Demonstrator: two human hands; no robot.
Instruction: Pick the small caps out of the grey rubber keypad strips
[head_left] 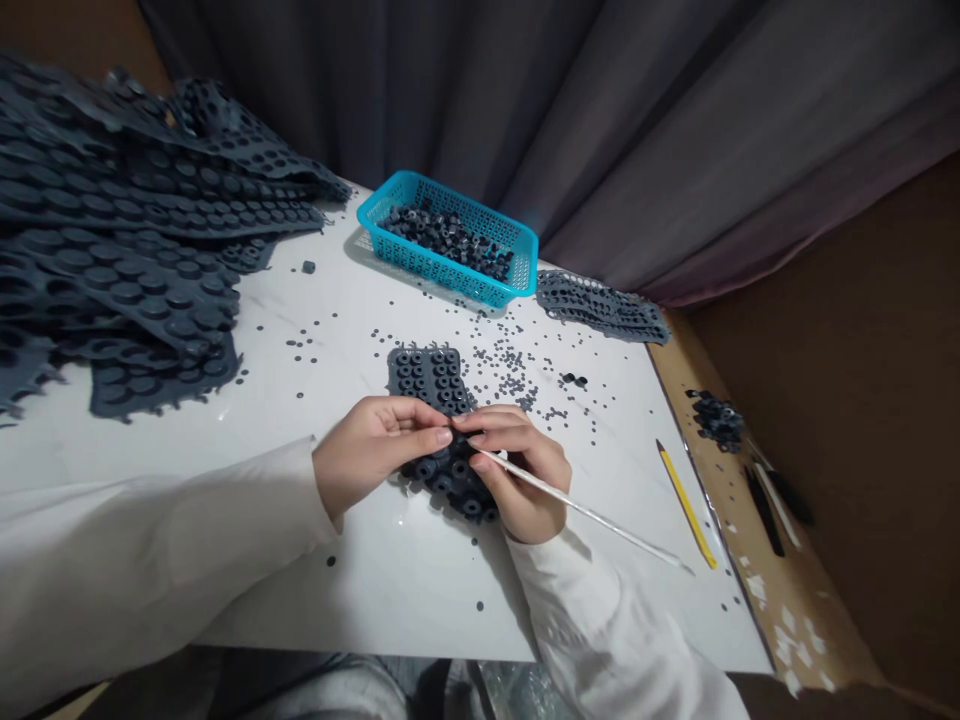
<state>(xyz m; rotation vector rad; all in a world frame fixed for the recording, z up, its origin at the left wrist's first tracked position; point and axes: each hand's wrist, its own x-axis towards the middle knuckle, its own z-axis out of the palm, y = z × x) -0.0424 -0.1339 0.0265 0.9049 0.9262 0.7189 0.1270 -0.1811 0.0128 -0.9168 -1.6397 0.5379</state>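
A dark grey rubber sheet [433,378] studded with small rings lies on the white table [375,560] in front of me. My left hand [369,452] is closed, its thumb and fingers pinching the sheet near its middle. My right hand [517,470] is closed too, pressing on the sheet beside the left fingertips and gripping a thin white stick [600,517] that runs out to the right. Both sleeves are white.
A blue basket [525,262] of dark rubber rings stands at the back. Stacked rubber sheets [127,240] fill the left side, a punched strip [600,306] lies right of the basket. Small rubber bits [510,360] are scattered about. A yellow pencil [686,503] lies near the right edge.
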